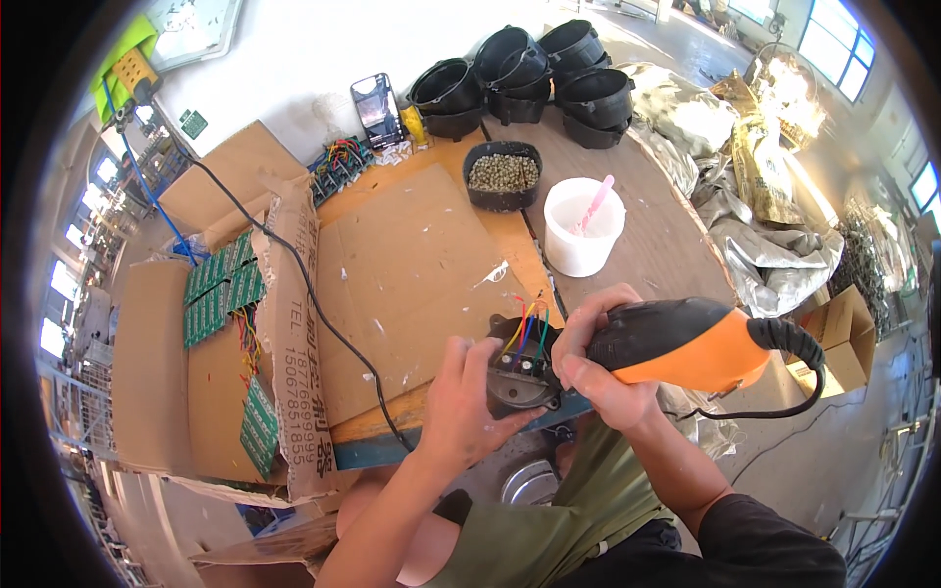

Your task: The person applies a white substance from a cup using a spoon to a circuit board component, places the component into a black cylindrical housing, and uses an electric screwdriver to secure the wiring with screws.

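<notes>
My left hand grips a round black plastic housing from its left side, thumb along the near edge, over the front edge of the table. Red, yellow, blue and green wires stick up out of the housing, beside small round metal parts inside it. In my right hand is an orange and black corded power tool, held just right of the housing. Its front end points left toward the housing, and my fingers hide the tip.
A cardboard box with green circuit boards stands left. Black housings, a phone, a tub of small metal pieces and a white bucket stand farther back. A black cable crosses the cardboard sheet. Sacks lie right.
</notes>
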